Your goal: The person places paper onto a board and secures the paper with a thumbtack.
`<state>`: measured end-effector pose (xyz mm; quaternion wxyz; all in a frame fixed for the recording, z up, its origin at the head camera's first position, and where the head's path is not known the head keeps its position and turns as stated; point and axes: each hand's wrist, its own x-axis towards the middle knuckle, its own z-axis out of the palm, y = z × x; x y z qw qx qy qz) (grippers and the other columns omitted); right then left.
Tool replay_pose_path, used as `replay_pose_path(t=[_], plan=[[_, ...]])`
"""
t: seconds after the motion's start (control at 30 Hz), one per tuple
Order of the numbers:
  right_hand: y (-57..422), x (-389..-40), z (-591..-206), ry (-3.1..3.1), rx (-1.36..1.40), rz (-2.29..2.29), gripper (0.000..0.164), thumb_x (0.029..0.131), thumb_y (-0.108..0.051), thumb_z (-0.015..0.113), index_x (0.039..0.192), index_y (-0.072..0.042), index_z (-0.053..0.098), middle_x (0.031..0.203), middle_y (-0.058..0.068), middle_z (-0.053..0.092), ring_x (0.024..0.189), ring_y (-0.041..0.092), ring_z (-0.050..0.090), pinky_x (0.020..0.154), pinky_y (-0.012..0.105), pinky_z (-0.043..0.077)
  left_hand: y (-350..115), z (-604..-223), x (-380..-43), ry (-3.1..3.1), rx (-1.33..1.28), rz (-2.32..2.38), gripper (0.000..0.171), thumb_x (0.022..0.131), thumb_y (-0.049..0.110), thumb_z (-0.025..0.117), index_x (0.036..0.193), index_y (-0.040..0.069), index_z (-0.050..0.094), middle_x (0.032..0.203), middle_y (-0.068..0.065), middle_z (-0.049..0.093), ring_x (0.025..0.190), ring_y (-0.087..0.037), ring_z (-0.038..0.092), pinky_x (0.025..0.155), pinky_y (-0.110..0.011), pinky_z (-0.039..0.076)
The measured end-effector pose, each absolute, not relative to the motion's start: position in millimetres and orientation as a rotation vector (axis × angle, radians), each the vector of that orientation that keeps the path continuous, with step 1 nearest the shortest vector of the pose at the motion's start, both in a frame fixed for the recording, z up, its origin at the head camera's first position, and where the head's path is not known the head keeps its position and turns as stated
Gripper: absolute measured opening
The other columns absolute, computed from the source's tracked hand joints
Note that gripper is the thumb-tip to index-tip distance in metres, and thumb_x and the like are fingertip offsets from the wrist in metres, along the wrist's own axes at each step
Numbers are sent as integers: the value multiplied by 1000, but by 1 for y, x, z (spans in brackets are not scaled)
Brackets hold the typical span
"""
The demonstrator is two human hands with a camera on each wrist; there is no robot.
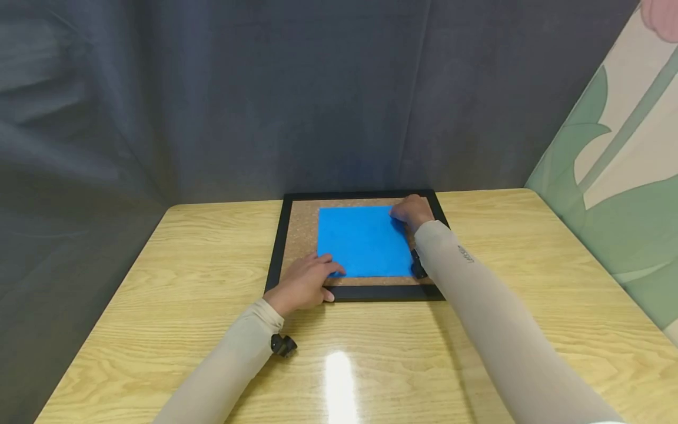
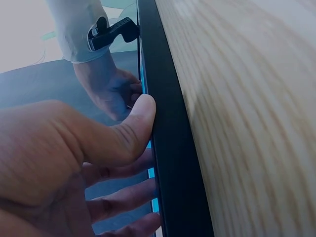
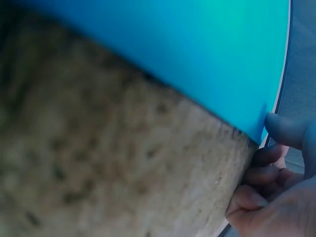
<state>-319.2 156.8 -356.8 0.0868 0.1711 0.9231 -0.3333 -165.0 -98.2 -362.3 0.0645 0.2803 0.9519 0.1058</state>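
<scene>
A square blue sheet (image 1: 360, 241) lies flat on a black-framed corkboard (image 1: 299, 232). My right hand (image 1: 413, 210) is at the sheet's far right corner; its fingers are curled, and thumb and forefinger pinch the corner. In the right wrist view, the sheet's edge (image 3: 217, 84) runs to that right hand (image 3: 276, 192). Whether the fingers hide something small is unclear. My left hand (image 1: 304, 281) rests at the near left corner, fingers spread over the sheet. Its thumb (image 2: 136, 123) touches the near side of the black frame (image 2: 173, 143).
The board lies at the back of a light wooden table (image 1: 212, 259), near a dark grey curtain (image 1: 296, 100). A wall with painted leaves (image 1: 630, 218) stands to the right. Each wrist wears a small black camera (image 1: 283, 345).
</scene>
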Motion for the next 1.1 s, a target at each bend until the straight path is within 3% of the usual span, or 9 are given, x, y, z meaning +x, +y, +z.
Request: replay_pose_path(t=[0.1, 0.2, 0.3, 0.37, 0.5, 0.57, 0.93, 1.1], plan=[[158, -318, -358, 2756, 490, -937, 36, 94, -25, 52, 118, 0, 64, 104, 12, 54, 92, 28, 54, 73, 34, 46, -96, -363, -164, 2866, 855, 276, 50, 88, 23, 76, 136, 24, 63, 113, -1, 58, 95, -22, 50, 83, -39, 46], [161, -319, -358, 2741, 455, -925, 38, 96, -24, 52, 123, 1, 62, 111, 15, 56, 96, 28, 54, 78, 36, 49, -95, -364, -164, 2862, 848, 255, 51, 88, 23, 75, 137, 25, 62, 106, 0, 55, 85, -19, 41, 75, -34, 39], [164, -322, -359, 2728, 413, -966, 42, 98, -23, 56, 131, 1, 58, 127, 18, 57, 105, 29, 52, 97, 42, 50, -96, -364, -164, 2865, 838, 259, 51, 89, 22, 75, 138, 26, 62, 108, 0, 54, 84, -18, 39, 75, -34, 37], [166, -325, -360, 2718, 383, -984, 38, 99, -23, 59, 129, -1, 59, 126, 17, 56, 106, 28, 50, 102, 43, 47, -96, -364, -164, 2871, 829, 264, 51, 89, 22, 75, 138, 26, 62, 109, 0, 55, 85, -18, 39, 76, -35, 37], [173, -331, -365, 2705, 281, -962, 16, 98, -21, 63, 104, -6, 59, 103, 9, 53, 95, 24, 49, 86, 36, 45, -97, -365, -165, 2882, 812, 278, 51, 88, 21, 75, 137, 26, 62, 107, 1, 54, 85, -18, 38, 77, -35, 36], [177, -330, -368, 2720, 159, -895, 15, 97, -19, 66, 94, -8, 56, 95, 5, 51, 90, 23, 49, 79, 33, 41, -96, -366, -164, 2882, 804, 290, 50, 88, 21, 75, 137, 25, 62, 104, 2, 53, 85, -18, 38, 76, -35, 35], [188, -274, -354, 2477, -656, -613, 11, 90, -6, 72, 98, -5, 64, 86, 2, 52, 81, 17, 48, 73, 28, 42, -91, -367, -162, 2888, 777, 192, 49, 90, 23, 74, 137, 28, 61, 112, 2, 55, 92, -18, 45, 79, -34, 41], [183, -241, -346, 2412, -842, -474, 13, 93, 2, 65, 91, -11, 64, 83, 0, 56, 76, 14, 49, 70, 26, 43, -89, -364, -165, 2902, 791, 190, 48, 90, 23, 74, 136, 27, 61, 110, 1, 55, 88, -18, 43, 77, -35, 40]])
